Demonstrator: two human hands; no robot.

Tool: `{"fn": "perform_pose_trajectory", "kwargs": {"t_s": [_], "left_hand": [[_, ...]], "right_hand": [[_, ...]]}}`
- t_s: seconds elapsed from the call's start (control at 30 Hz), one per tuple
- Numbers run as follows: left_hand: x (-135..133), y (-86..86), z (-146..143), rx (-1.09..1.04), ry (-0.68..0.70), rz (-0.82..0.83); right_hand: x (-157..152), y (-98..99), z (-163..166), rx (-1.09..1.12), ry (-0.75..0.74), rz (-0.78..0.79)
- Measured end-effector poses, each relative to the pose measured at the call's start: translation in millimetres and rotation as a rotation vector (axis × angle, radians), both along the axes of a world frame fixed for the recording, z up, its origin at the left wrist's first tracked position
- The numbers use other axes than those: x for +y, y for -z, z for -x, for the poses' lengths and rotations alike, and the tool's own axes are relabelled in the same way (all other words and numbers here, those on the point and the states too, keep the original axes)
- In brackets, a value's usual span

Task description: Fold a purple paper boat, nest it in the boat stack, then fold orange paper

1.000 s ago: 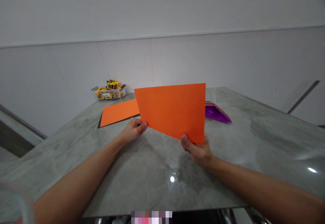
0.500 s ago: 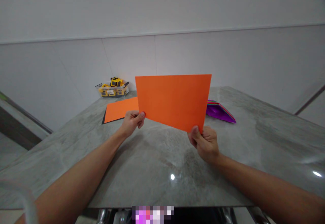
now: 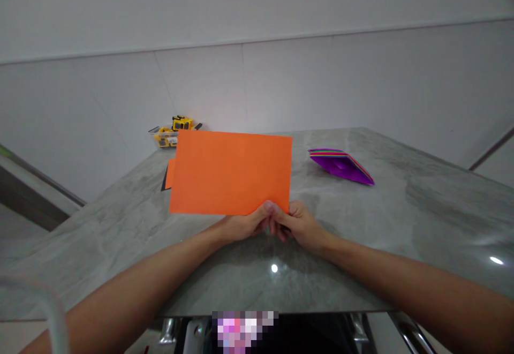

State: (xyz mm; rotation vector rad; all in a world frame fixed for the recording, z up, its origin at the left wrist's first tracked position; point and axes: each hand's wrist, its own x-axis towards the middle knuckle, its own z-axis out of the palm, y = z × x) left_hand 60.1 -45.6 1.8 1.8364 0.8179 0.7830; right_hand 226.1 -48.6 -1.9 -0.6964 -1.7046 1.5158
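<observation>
A flat sheet of orange paper [image 3: 231, 172] is held up in front of me, above the table. My left hand [image 3: 249, 224] pinches its lower edge, right of the middle, with the thumb on the near face. Beside it my right hand [image 3: 299, 223] grips the lower right corner, and the two thumbs meet. Some fingers are hidden behind the sheet or behind each other. Part of another orange sheet [image 3: 170, 173] with a dark edge under it shows on the table behind the left side of the held paper.
A clear plastic box [image 3: 155, 138] with yellow toy vehicles [image 3: 182, 123] stands at the back left by the wall, partly covered by the sheet. A folded purple item with coloured edge layers [image 3: 341, 166] lies on the right of the grey marble-look table [image 3: 361, 220].
The orange sheet has moved left and tilted the other way. My left hand has slid from its lower left corner along to my right hand. The purple item shows fully now.
</observation>
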Motion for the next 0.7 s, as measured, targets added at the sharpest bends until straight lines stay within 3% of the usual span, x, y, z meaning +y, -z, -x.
{"fn": "perform_pose_trajectory", "kwargs": {"t_s": [0.33,0.7], "left_hand": [[1.3,-6.7,0.8,0.024,0.107,0.048],[3.0,-10.8,10.5,0.012,-0.054,0.059]], "right_hand": [[7.8,5.9,-3.1,0.044,-0.143,0.101],[-4.7,-9.0,-5.2,-0.079,0.061,-0.104]]}}
